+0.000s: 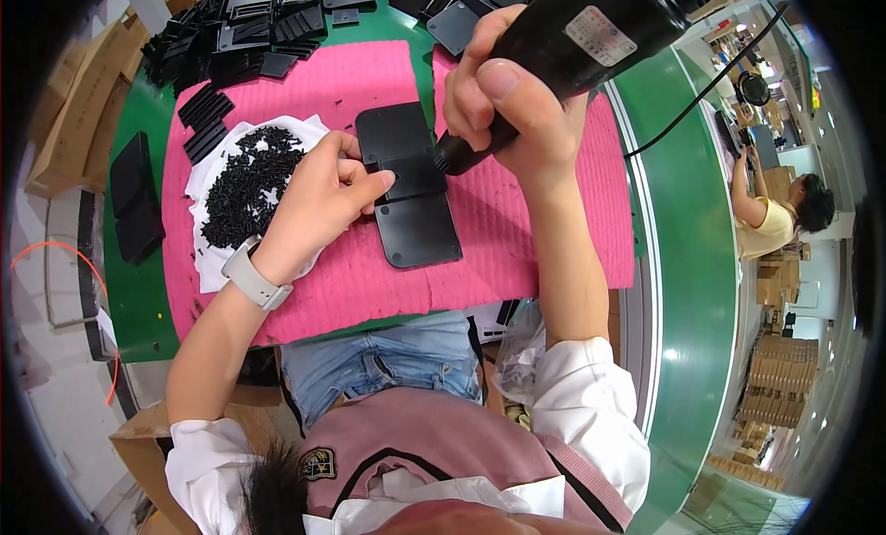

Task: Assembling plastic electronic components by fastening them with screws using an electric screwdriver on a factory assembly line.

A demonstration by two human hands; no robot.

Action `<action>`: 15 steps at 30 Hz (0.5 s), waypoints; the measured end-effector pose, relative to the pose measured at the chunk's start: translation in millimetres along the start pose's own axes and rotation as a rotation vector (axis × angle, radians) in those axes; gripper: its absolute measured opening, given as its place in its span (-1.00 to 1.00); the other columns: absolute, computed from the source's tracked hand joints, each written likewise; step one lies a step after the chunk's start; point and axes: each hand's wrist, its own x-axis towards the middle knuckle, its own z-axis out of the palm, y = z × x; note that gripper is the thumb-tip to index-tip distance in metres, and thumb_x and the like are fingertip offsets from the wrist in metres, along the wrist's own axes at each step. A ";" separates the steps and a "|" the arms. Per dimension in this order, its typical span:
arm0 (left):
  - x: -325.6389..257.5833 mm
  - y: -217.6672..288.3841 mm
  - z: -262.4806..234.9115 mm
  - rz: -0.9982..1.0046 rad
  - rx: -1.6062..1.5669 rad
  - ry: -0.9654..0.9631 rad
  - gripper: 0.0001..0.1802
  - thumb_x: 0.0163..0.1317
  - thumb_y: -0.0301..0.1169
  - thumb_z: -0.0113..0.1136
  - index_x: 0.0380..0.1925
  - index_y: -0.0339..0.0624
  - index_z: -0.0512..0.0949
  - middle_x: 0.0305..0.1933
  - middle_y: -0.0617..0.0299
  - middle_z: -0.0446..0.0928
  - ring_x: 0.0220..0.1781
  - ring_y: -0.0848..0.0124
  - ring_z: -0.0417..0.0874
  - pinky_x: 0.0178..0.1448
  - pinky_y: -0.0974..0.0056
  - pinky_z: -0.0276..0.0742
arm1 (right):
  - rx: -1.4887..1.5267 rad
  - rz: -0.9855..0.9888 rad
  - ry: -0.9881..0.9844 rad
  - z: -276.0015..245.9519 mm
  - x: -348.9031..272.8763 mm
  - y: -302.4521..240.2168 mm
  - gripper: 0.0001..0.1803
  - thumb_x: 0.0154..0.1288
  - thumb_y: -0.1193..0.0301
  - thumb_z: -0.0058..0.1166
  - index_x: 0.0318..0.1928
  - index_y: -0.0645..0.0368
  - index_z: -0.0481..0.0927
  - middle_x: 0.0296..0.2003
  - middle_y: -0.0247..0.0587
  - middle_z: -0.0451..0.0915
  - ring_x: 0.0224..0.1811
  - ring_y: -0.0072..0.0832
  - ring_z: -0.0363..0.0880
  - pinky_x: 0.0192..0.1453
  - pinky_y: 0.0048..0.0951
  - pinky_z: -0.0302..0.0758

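Note:
My right hand [526, 111] is wrapped round a black electric screwdriver [581, 41], its tip pointing down and left beside a black hinged plastic piece [420, 226]. That piece lies flat on the pink foam mat [498, 249], made of two panels with a raised middle. Over its left side, my left hand [323, 194] has thumb and fingers drawn together at the middle part; anything between them is too small to make out. Left of that hand, a heap of small black screws [242, 189] rests on a white cloth [205, 258].
Black plastic parts [263, 28] pile up at the far left, with short black strips [205, 111] nearer. Another black piece [137, 198] lies at the table's left edge. A black cable [711, 88] runs at the right. A co-worker [775, 217] sits farther right.

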 end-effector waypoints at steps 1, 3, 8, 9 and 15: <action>-0.1 -0.1 0.1 0.002 0.001 0.001 -0.59 0.18 -0.42 0.23 -0.13 -0.46 0.28 -0.61 0.26 0.44 -0.57 0.57 0.45 -0.47 0.44 0.38 | 0.000 -0.002 -0.001 1.3 0.1 -1.1 -0.75 0.16 0.40 0.06 -0.21 0.26 0.38 -0.71 -0.26 0.33 -0.78 -0.55 0.25 -0.67 -0.51 0.23; -0.4 -0.6 0.5 -0.001 -0.013 0.002 -0.59 0.17 -0.43 0.23 -0.15 -0.46 0.27 -0.60 0.25 0.45 -0.57 0.56 0.46 -0.47 0.43 0.37 | -0.100 -0.018 0.027 7.0 -0.2 -4.7 -0.77 0.16 0.42 0.06 -0.24 0.29 0.38 -0.69 -0.24 0.36 -0.78 -0.54 0.29 -0.65 -0.51 0.27; -2.9 -0.5 -1.5 0.018 0.050 0.009 -0.69 0.19 -0.45 0.22 -0.16 -0.32 0.35 -0.57 0.34 0.42 -0.57 0.63 0.37 -0.50 0.49 0.24 | -0.198 -0.101 0.029 16.9 -8.6 -1.8 -0.75 0.19 0.40 0.07 -0.22 0.29 0.37 -0.68 -0.28 0.36 -0.77 -0.55 0.30 -0.62 -0.49 0.31; -4.0 -1.5 -2.1 0.085 0.179 0.060 -0.68 0.19 -0.45 0.22 -0.14 -0.34 0.36 -0.57 0.34 0.43 -0.57 0.64 0.36 -0.50 0.48 0.24 | -0.100 -0.064 0.051 12.7 -11.0 -4.1 -0.72 0.20 0.37 0.07 -0.17 0.27 0.37 -0.69 -0.30 0.35 -0.77 -0.55 0.29 -0.62 -0.48 0.30; -17.1 6.0 -13.5 0.132 -0.464 0.045 -0.75 0.43 -0.47 -0.23 0.00 -0.40 0.29 -0.05 -0.15 0.52 -0.07 0.22 0.66 -0.05 0.32 0.56 | 0.389 -0.191 -0.045 4.4 -5.6 -22.7 -0.58 0.24 0.15 -0.02 -0.05 0.18 0.31 -0.67 -0.32 0.32 -0.78 -0.54 0.24 -0.57 -0.42 0.33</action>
